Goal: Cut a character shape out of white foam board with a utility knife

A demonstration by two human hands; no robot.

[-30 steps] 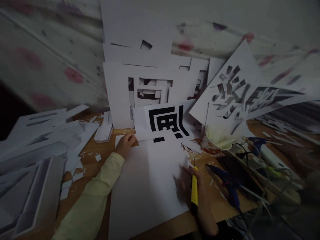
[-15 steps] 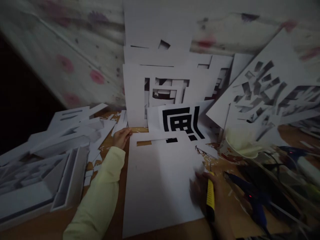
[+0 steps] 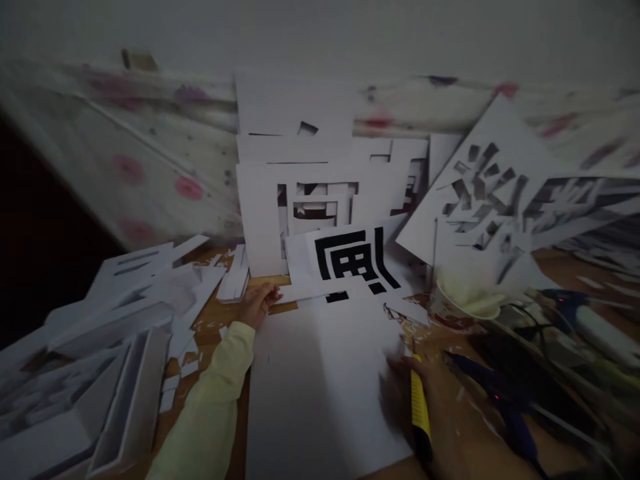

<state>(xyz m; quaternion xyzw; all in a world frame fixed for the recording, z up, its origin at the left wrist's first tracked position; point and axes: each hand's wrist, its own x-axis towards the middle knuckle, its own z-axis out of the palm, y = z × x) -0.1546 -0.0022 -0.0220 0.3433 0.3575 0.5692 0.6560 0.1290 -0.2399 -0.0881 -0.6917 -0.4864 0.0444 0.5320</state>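
On worktop (image 3: 207,341), my L fingers (image 3: 270,290) pinched sheet (image 3: 310,373) by its top L corner; R fingers (image 3: 401,365) curled round knife (image 3: 419,400) nr glue gun (image 3: 511,412).

The head view faces forward, down over the table (image 3: 400,471).

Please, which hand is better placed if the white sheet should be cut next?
Probably the right hand: it holds the yellow cutter, at the right edge of the white sheet. The left hand pinches the sheet's far left corner and holds no cutter.
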